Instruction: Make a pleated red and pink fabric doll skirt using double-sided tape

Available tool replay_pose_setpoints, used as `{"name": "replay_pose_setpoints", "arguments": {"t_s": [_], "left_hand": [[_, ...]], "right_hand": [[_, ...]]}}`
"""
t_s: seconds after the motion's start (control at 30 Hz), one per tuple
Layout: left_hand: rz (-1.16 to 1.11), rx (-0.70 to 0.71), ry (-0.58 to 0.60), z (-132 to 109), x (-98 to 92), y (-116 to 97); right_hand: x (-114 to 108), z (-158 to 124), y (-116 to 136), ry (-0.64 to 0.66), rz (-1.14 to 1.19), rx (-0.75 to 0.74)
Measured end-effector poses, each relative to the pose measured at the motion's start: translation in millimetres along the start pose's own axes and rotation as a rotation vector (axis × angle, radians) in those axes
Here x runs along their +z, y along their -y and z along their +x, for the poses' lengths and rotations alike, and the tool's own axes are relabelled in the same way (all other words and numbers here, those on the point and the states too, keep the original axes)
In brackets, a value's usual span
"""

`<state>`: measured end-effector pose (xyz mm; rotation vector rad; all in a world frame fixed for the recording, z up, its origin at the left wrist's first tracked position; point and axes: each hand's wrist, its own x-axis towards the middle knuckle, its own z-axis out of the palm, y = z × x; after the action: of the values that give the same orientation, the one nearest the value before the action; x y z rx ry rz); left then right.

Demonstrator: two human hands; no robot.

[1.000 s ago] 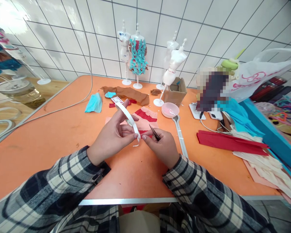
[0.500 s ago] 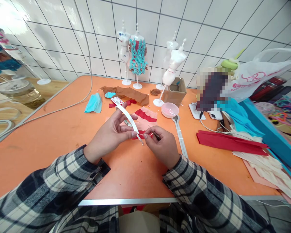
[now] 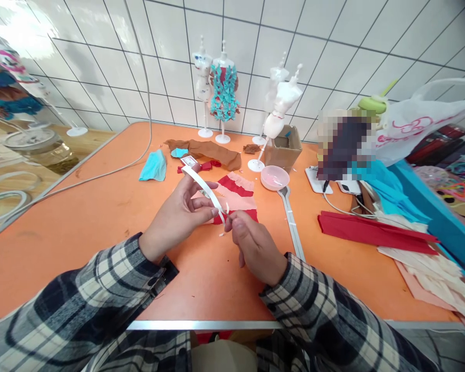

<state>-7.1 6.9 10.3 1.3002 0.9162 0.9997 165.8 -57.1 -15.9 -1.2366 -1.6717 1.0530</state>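
Observation:
My left hand [image 3: 180,222] pinches a narrow white tape-like strip [image 3: 202,182] that curves from above the fingers down to its lower end. At that lower end, my right hand [image 3: 258,243] is closed with its fingertips pinched together; what they hold is hidden or too small to name. Small pale scraps [image 3: 227,207] show beside the right fingertips. Under and behind the hands lies pink and red crepe-like paper [image 3: 236,186], partly covered by the left fingers.
Behind are white dress-form stands [image 3: 282,98], one covered in turquoise bows [image 3: 223,93], a cardboard box [image 3: 284,150] and a pink bowl [image 3: 275,178]. A grey metal tool [image 3: 292,227] lies right of my hand, beyond it folded red paper [image 3: 372,232]. Brown paper [image 3: 217,155] and a blue piece [image 3: 153,165] lie further back.
My right hand has turned, with its knuckles rolled over, and stays close to the strip's lower end. The dark slim tool seen in it before no longer shows. My left hand keeps the strip.

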Motion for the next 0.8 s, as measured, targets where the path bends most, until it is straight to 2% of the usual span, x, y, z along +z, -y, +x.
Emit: {"name": "replay_pose_setpoints", "arguments": {"t_s": [0.07, 0.3, 0.5, 0.8], "left_hand": [[0.012, 0.014, -0.016, -1.5, 1.1, 0.4], [0.061, 0.039, 0.010, -3.6, 4.3, 0.9], [0.053, 0.044, -0.002, -4.4, 5.3, 1.2], [0.044, 0.066, 0.032, -6.6, 9.5, 5.7]], "right_hand": [[2.7, 0.8, -1.0, 0.049, -0.034, 0.033], [6.5, 3.8, -9.1, 0.077, -0.010, 0.090], [8.0, 3.3, -16.0, 0.055, 0.113, 0.122], [8.5, 5.0, -7.6, -0.002, -0.033, 0.093]]}}
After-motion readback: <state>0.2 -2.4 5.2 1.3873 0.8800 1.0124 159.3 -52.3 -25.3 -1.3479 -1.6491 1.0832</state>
